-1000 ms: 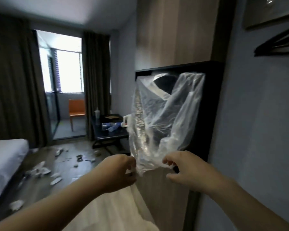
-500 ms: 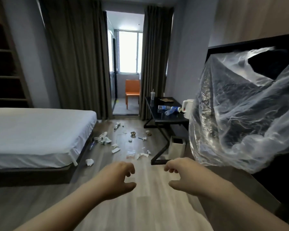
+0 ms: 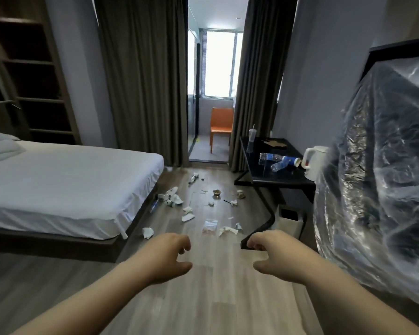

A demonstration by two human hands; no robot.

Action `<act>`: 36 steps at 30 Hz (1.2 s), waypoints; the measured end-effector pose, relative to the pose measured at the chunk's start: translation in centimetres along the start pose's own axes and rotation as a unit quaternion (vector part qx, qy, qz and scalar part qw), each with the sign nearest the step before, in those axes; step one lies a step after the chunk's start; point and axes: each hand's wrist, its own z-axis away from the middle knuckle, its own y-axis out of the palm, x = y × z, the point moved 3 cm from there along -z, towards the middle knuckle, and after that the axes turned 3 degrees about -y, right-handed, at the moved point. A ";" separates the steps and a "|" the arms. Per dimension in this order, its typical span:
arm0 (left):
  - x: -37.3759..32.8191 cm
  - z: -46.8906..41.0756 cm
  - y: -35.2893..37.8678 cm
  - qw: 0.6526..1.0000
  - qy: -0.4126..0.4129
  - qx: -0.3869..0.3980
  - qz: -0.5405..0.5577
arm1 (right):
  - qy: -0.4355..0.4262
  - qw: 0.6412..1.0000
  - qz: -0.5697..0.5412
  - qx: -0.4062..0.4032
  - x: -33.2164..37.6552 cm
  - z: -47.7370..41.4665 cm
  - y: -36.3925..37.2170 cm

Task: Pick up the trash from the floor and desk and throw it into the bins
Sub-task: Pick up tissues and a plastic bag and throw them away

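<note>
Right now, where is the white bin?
In the head view, the white bin stands on the floor right of centre, under the near end of the black desk, just beyond the right hand.

a single wide-angle view is taken from head height, pointed forward and down over the floor [image 3: 215,298], with the table [image 3: 276,178] kept well ahead, slightly right.

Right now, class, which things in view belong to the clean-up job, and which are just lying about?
Job: floor scraps, bottles, cup, bin.
Not the job: bed, chair, kettle, shelves.
</note>
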 end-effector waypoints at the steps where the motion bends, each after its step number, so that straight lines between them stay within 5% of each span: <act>1: 0.0 -1.6 0.3 1.000 -0.003 0.004 0.004 | 0.003 1.000 -0.003 0.000 -1.1 -1.4 -0.2; 36: 16.0 -58.4 6.5 0.985 -0.012 0.167 0.032 | 0.159 0.975 -0.089 0.126 -23.7 -52.2 4.2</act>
